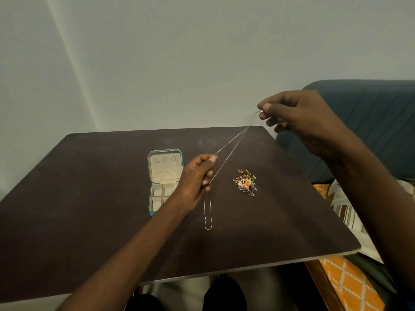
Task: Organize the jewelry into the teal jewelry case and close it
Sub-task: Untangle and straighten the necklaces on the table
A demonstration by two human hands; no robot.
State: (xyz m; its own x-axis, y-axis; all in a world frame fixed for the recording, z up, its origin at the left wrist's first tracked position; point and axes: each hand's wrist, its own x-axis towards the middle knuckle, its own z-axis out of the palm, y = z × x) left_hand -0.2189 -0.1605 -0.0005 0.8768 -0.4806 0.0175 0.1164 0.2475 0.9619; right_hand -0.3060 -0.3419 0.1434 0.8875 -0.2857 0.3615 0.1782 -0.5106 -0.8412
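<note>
A thin silver chain necklace [231, 149] stretches in the air between both hands. My right hand [298, 117] pinches its upper end, with a small pendant, high at the right. My left hand [197, 178] pinches the chain lower down, and the doubled tail hangs to the table below it [208, 212]. The teal jewelry case [165, 176] lies open on the dark table [89, 198], just left of my left hand, which hides its right edge. Its cream lid shows three small loops; the base has several compartments. A heap of gold and silver jewelry [246, 182] lies to the right of my left hand.
A dark blue sofa [370, 122] stands behind the table's right corner. An orange patterned cushion [350, 286] and a striped cloth [345, 212] lie beyond the table's right edge. A pale wall runs along the table's far side.
</note>
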